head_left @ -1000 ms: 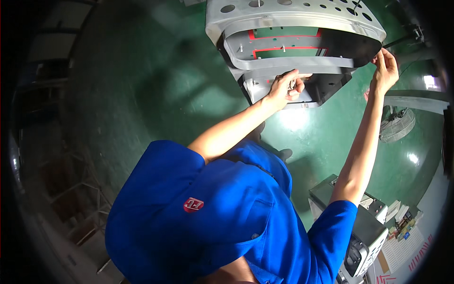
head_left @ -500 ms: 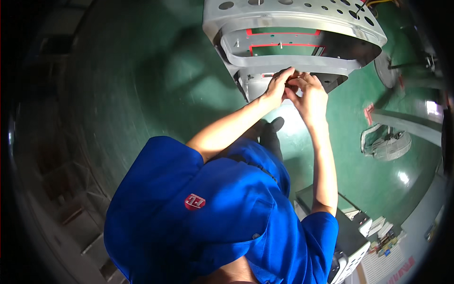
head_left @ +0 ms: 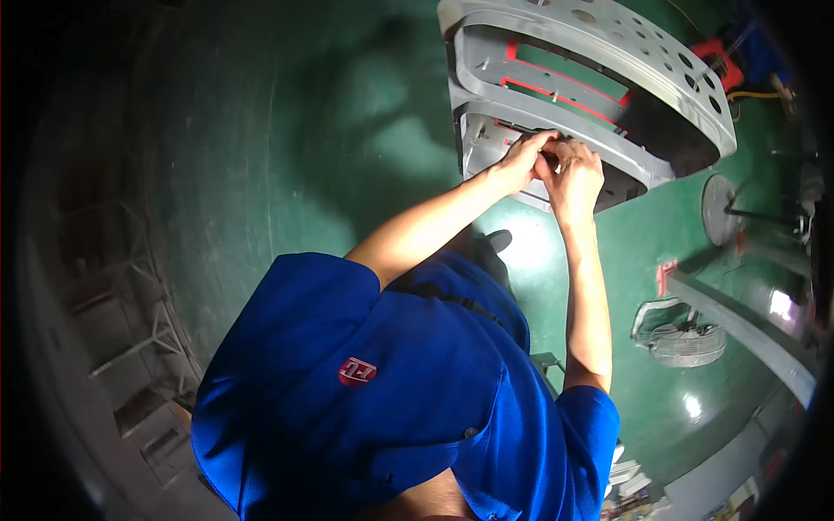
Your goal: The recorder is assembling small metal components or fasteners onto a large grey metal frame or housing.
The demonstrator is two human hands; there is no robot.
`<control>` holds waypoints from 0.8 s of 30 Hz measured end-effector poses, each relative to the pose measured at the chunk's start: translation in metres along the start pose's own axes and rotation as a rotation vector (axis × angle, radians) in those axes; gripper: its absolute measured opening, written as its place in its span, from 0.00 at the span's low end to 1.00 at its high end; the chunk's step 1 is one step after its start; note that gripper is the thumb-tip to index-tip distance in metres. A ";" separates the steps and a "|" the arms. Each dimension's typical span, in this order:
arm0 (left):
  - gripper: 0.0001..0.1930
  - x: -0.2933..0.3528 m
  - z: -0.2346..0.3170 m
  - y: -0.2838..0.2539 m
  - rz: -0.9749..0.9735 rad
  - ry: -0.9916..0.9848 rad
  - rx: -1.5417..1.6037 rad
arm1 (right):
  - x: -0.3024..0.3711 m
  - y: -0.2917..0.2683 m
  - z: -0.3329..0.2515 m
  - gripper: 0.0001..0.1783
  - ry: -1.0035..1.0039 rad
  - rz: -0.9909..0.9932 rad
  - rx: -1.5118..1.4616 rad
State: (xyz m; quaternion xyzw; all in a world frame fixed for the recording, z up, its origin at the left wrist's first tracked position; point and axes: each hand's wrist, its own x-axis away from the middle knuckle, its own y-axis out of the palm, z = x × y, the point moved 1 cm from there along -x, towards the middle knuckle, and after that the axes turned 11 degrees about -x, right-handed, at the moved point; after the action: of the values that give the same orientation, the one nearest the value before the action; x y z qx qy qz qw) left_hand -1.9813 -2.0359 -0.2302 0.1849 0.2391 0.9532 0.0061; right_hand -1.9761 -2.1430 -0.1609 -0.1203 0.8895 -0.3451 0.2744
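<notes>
green floor bearing caged fan, dark shoe

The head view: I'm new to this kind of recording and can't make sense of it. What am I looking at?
There is no robot here. A wide fisheye camera on a person's head, the left one of a pair, looks down past their blue shirt. Its left is the person's left, and straight edges bend near the rim.

The bare left hand and right hand meet in front of the lower opening of a grey metal housing, which has round holes along its top and red edging inside its upper opening. Fingers hide whatever may be between them, so I can't say what is held.

Around it lies green floor, with a wire-caged fan on the right.
</notes>
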 end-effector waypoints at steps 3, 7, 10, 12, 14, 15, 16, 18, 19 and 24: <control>0.16 -0.006 0.000 -0.002 0.006 -0.180 0.038 | -0.001 0.004 0.009 0.10 -0.150 0.042 0.030; 0.16 -0.010 0.005 0.000 -0.035 -0.158 0.042 | 0.000 -0.001 0.013 0.08 -0.107 0.047 -0.185; 0.16 -0.018 0.004 -0.004 -0.096 -0.169 0.073 | -0.004 -0.008 0.012 0.05 0.072 0.178 -0.432; 0.16 -0.016 0.008 -0.005 -0.150 -0.136 0.119 | -0.018 -0.020 0.010 0.05 0.088 0.157 -0.497; 0.19 -0.015 0.018 -0.008 -0.170 -0.101 0.045 | -0.044 -0.038 -0.006 0.05 0.206 0.041 -0.364; 0.20 -0.017 0.018 -0.008 -0.181 -0.107 0.058 | -0.060 -0.047 -0.009 0.06 0.168 -0.071 -0.237; 0.20 -0.017 0.017 -0.010 -0.194 -0.119 0.064 | -0.071 -0.055 -0.008 0.07 0.135 -0.176 -0.112; 0.21 -0.015 0.019 -0.013 -0.223 -0.098 -0.004 | -0.090 -0.068 0.007 0.06 0.017 -0.306 0.398; 0.22 -0.012 0.022 -0.012 -0.243 -0.104 -0.016 | -0.092 -0.078 0.021 0.06 -0.007 -0.370 0.560; 0.22 -0.010 0.030 -0.016 -0.306 -0.075 -0.007 | -0.093 -0.107 0.065 0.04 -0.021 -0.684 0.998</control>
State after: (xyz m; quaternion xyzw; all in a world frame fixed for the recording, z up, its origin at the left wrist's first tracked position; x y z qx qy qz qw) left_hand -1.9629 -2.0085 -0.2162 0.1817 0.2610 0.9343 0.1610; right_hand -1.8599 -2.2192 -0.0905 -0.2599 0.5284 -0.7880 0.1799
